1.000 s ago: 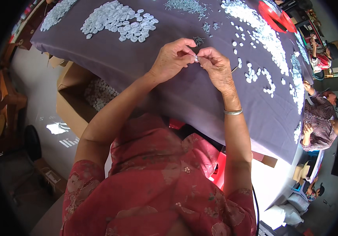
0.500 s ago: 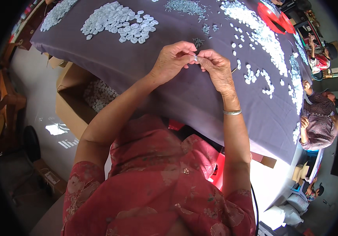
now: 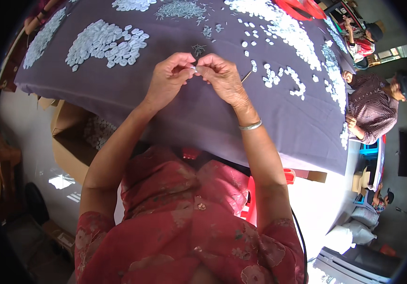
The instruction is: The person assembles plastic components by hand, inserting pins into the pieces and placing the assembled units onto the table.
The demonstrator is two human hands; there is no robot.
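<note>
White piece (image 3: 194, 69) pinched between left hand (image 3: 169, 78) and right hand (image 3: 221, 78)

From my remote view, it sits where the 2 hands meet over the dark cloth (image 3: 189, 120), at thumb and fingertips of each; neither hand is nearer. Both grasp it, the left from its left, the right from its right. Fingers cover it, so I can't tell its long axis. Just beyond lie grey pins (image 3: 198, 49); right, a thin stick (image 3: 246, 76); farther left, a white heap (image 3: 101, 45).

more of another person's arm (image 3: 34, 22) now shows at the upper left.
</note>
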